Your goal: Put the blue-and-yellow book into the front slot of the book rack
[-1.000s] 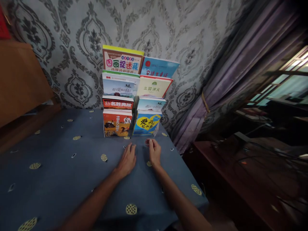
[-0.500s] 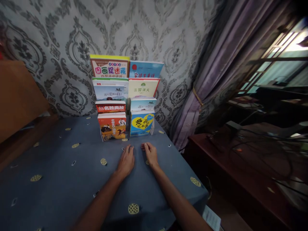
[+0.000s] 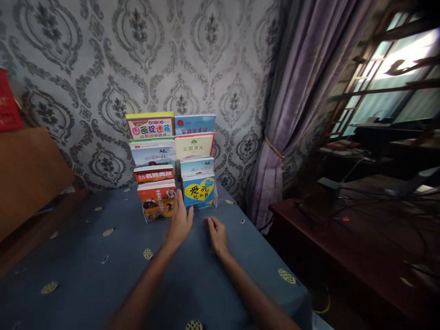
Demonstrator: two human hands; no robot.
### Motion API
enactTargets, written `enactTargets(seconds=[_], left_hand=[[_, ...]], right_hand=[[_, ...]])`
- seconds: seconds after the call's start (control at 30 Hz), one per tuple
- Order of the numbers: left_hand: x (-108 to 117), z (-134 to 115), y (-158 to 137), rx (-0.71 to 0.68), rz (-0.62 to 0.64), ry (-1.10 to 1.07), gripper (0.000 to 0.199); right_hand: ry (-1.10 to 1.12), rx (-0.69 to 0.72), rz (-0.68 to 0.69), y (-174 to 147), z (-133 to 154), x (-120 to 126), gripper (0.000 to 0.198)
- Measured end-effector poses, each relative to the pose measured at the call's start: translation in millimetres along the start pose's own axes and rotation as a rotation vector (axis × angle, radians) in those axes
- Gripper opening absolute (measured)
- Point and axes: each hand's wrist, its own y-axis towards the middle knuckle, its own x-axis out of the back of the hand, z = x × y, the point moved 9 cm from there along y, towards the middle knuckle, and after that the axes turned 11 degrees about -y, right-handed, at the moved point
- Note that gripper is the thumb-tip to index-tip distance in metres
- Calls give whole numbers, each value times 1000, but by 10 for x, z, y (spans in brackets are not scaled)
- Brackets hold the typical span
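My left hand (image 3: 181,220) is raised with its fingers stretched and thumb apart, holding nothing. It is in front of the gap between the orange book (image 3: 157,204) and the blue book with a yellow heart (image 3: 198,191); whether the fingertips touch the orange book I cannot tell. On the tablecloth below the blue book rests my right hand (image 3: 216,233), fingers curled in, nothing visible in them. Both books stand at the front of a two-column tiered rack. Behind them are a red book (image 3: 154,175), a cream book (image 3: 193,145) and several more, upright with their covers facing me.
A dark blue tablecloth (image 3: 113,270) with pineapple prints covers the table. Patterned wallpaper (image 3: 137,59) rises behind the rack. On the left is a brown cardboard-like box (image 3: 32,174), with a red object (image 3: 8,101) above it. To the right are a tied purple curtain (image 3: 292,101) and a dark red desk (image 3: 330,233) with cables.
My left hand has lifted from the tablecloth toward the books, its fingers straightening. My right hand stays curled on the table. The view has tilted up, so the rack appears lower.
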Motion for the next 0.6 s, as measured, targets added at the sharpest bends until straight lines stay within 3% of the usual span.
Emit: enactTargets(seconds=[0.13,0.2,0.37,0.6], left_hand=[[38,-162,593,-37,-27,-43,74],[11,-171,796,-46,-44,-48,77],[-64,-121,1097,-43,-116,-43,83],[-65,-93,1299,-27,-132,-60,83]], right_hand=[[16,81,-305,438,380,454,44],[32,158,-389,751,657,625,45],[-20,256,-332,1474,1178,631,54],[-27,219,-226,1839,1270,394,56]])
